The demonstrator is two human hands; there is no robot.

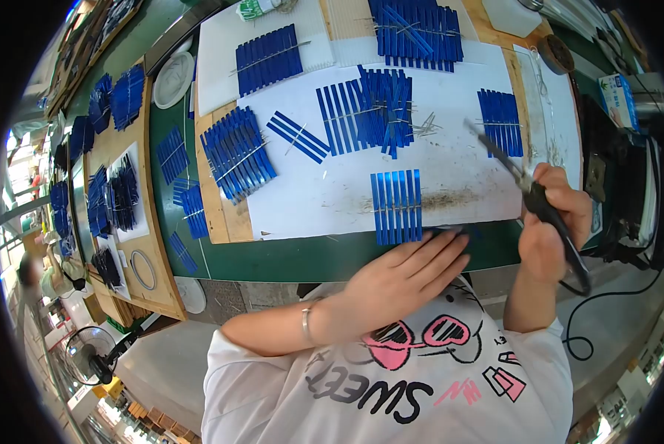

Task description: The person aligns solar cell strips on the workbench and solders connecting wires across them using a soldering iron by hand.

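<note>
My right hand (pixel 555 211) is wrapped round the black handle of a soldering iron (pixel 523 181). Its long metal barrel points up and left over the white board (pixel 317 192). My left hand (pixel 420 268) lies flat at the board's near edge, fingers stretched out close together. A dark piece shows by its fingertips, too hidden to name. Just beyond that hand, a row of narrow blue strips (pixel 396 207) overhangs the edge. Farther up are a heap of blue strips (pixel 386 111), a joined blue panel (pixel 500 123) and loose thin wire pieces (pixel 426 126).
Larger blue strip bundles (pixel 238 154) lie at the left, with others (pixel 420 33) at the back. A round brown tin (pixel 555 55) stands back right. The iron's black cable (pixel 580 337) loops at the right. A fan (pixel 90 355) stands lower left.
</note>
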